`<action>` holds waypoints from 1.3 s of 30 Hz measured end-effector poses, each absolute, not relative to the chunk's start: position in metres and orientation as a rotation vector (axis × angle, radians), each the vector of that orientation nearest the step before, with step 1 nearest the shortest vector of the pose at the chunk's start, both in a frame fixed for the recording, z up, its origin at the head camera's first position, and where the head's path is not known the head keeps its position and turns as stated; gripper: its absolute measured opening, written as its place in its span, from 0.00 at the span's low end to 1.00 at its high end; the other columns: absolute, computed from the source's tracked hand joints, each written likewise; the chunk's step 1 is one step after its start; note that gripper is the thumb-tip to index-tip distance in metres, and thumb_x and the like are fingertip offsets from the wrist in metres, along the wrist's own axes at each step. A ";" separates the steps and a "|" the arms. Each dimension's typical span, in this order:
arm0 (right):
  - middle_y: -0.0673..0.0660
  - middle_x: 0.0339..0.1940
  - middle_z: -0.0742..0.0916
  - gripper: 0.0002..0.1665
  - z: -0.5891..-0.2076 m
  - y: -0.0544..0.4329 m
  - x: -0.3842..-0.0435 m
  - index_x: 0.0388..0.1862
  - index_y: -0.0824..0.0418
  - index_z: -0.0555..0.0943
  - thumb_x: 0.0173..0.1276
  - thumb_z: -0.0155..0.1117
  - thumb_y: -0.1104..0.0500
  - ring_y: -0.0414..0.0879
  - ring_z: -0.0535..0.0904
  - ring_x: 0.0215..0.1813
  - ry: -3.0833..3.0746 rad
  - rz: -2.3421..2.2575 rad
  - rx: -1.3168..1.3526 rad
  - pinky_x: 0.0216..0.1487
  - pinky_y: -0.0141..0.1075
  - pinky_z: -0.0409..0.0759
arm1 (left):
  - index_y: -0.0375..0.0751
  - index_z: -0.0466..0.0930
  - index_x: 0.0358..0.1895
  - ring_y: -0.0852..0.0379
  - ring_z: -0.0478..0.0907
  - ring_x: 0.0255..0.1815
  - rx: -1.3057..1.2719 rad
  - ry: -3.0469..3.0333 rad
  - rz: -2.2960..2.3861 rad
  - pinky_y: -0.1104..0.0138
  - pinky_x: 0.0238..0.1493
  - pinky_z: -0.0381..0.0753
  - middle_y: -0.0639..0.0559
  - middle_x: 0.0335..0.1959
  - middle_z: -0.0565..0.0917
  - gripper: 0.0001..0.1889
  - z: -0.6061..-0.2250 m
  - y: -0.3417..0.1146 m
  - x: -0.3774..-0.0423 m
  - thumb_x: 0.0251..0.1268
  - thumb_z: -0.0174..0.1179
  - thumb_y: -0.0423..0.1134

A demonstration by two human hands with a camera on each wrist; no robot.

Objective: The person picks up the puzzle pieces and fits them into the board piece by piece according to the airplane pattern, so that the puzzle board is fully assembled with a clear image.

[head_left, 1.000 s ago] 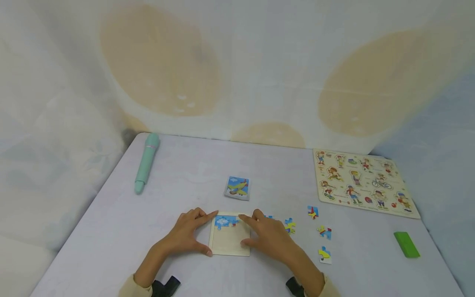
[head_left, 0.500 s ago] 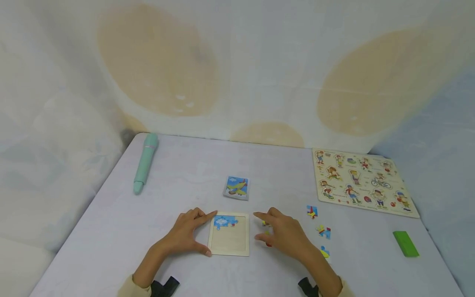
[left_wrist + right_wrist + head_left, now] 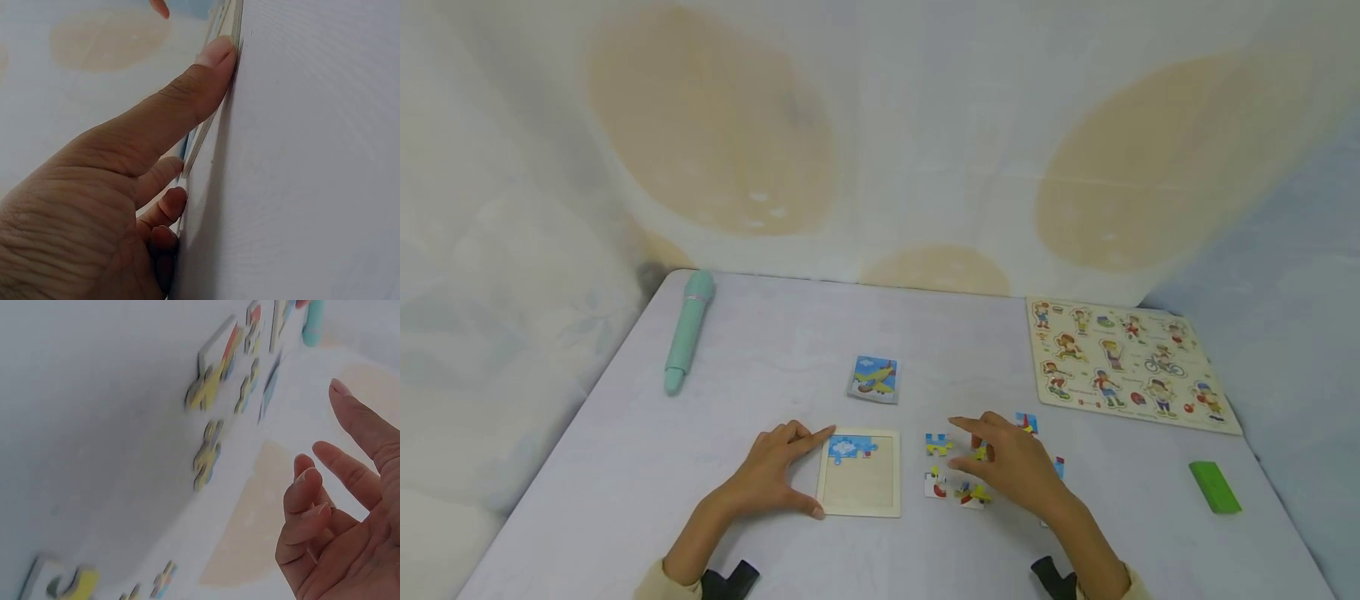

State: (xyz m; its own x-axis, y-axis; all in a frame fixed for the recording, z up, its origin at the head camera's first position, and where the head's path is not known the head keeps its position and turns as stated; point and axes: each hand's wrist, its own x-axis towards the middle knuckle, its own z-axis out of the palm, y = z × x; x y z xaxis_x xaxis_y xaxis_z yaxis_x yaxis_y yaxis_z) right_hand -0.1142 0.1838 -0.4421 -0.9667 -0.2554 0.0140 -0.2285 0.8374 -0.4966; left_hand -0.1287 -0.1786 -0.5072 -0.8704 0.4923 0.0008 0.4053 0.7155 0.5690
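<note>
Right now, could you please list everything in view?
Puzzle tray: one, pale wood, centre
Fitted section: one, mostly blue, inside tray
Loose pieces: seven, multicoloured, right of tray
Aeroplane picture: one, blue-yellow, beyond tray
Microphone-like object: one, teal, left
Figure board: one, cream, far right
Block: one, green, right
Table: one, white, underneath
Backdrop: one, mostly white, behind
Wrist devices: two, black, bottom
Sleeves: two, beige, bottom
Left hand: one, bare, touching tray
Right hand: one, bare, over pieces

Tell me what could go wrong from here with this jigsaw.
The flat, square, pale wooden tray could slide or turn if pressed: the left hand touches only its left side. The blue, cloud-patterned jigsaw pieces inside might shift, with bare space right and below. The right hand, near loose multicoloured jigsaw pieces, could knock some askew.
</note>
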 end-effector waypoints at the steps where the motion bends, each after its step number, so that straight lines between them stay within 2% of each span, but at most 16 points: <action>1: 0.46 0.33 0.79 0.33 -0.442 0.188 -0.115 0.61 0.48 0.82 0.54 0.78 0.47 0.37 0.67 0.27 2.963 -0.793 -0.374 0.25 0.30 0.66 | 0.58 0.67 0.73 0.63 0.65 0.47 0.730 2.770 0.861 0.58 0.52 0.62 0.64 0.44 0.69 0.58 -0.507 -0.178 -0.129 0.28 0.75 0.71; 15: 0.47 0.29 0.78 0.29 -0.452 0.231 -0.117 0.56 0.57 0.85 0.54 0.79 0.56 0.36 0.69 0.27 3.070 -0.985 -0.308 0.26 0.30 0.68 | 0.58 0.67 0.73 0.62 0.65 0.48 0.736 2.772 0.858 0.57 0.53 0.62 0.64 0.44 0.69 0.58 -0.509 -0.178 -0.129 0.28 0.76 0.71; 21: 0.50 0.32 0.79 0.29 -0.455 0.244 -0.118 0.55 0.58 0.85 0.52 0.80 0.57 0.37 0.69 0.29 3.075 -1.030 -0.254 0.29 0.30 0.68 | 0.58 0.67 0.73 0.62 0.65 0.48 0.732 2.777 0.861 0.56 0.54 0.62 0.64 0.44 0.69 0.58 -0.508 -0.178 -0.129 0.28 0.76 0.70; 28: 0.53 0.34 0.79 0.28 -0.461 0.264 -0.121 0.56 0.59 0.84 0.55 0.78 0.58 0.37 0.69 0.28 3.057 -1.063 -0.234 0.26 0.30 0.69 | 0.57 0.67 0.74 0.63 0.63 0.46 0.728 2.771 0.865 0.57 0.53 0.62 0.65 0.43 0.68 0.58 -0.509 -0.178 -0.129 0.29 0.76 0.70; 37: 0.55 0.38 0.78 0.29 -0.467 0.285 -0.130 0.61 0.59 0.81 0.60 0.75 0.54 0.44 0.71 0.35 2.947 -0.980 -0.068 0.34 0.33 0.70 | 0.60 0.67 0.74 0.63 0.65 0.48 0.729 2.775 0.872 0.56 0.55 0.62 0.65 0.44 0.69 0.58 -0.513 -0.180 -0.129 0.28 0.74 0.73; 39: 0.56 0.39 0.78 0.30 -0.468 0.288 -0.132 0.61 0.60 0.80 0.60 0.75 0.55 0.45 0.71 0.35 2.937 -0.996 -0.067 0.47 0.39 0.76 | 0.60 0.67 0.74 0.63 0.65 0.48 0.726 2.773 0.877 0.56 0.55 0.62 0.65 0.44 0.69 0.58 -0.512 -0.179 -0.129 0.28 0.75 0.72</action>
State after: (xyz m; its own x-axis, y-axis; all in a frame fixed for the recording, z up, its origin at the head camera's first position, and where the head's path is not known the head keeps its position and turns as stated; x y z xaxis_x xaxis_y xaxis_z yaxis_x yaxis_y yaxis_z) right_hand -0.1323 0.2883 -0.4683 -0.9983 -0.0533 -0.0234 -0.0280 0.7928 -0.6088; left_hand -0.1291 -0.1793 -0.5123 -0.8729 0.4878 0.0087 0.4041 0.7130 0.5730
